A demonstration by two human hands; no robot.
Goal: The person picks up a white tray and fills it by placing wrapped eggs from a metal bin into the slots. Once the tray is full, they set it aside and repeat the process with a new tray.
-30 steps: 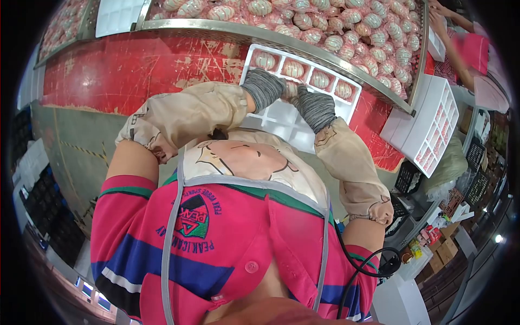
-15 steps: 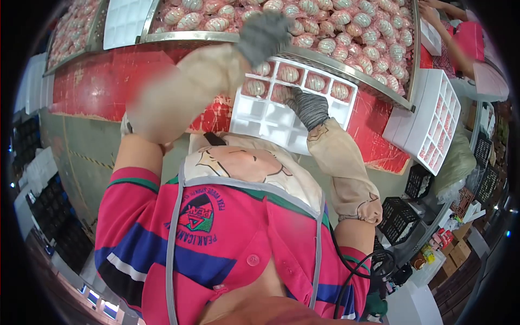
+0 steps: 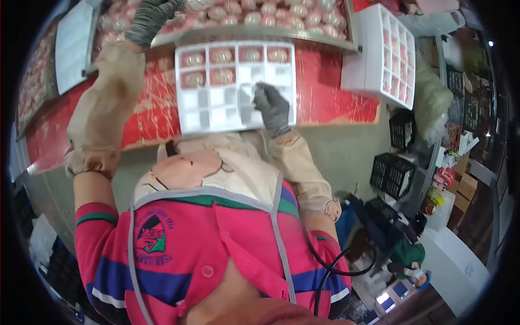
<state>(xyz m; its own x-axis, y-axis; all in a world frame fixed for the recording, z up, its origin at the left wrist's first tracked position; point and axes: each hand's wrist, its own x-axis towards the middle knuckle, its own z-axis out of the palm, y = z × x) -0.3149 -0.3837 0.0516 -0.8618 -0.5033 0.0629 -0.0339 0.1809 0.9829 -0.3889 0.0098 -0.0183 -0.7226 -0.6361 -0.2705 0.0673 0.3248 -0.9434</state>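
Packing workshop: steel bin (image 3: 260,33) heaped with wrapped goods (image 3: 271,13), white compartment trays (image 3: 235,86), stacked crates (image 3: 391,176).

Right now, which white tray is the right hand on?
The middle tray, six cells filled, under the right hand; left tray and right tray sit untouched.

Nothing can be read clearly. The pink shirt (image 3: 233,238) has a chest badge (image 3: 152,238) on its near left, ringed with dark lettering that is upside down and too blurred to make out.
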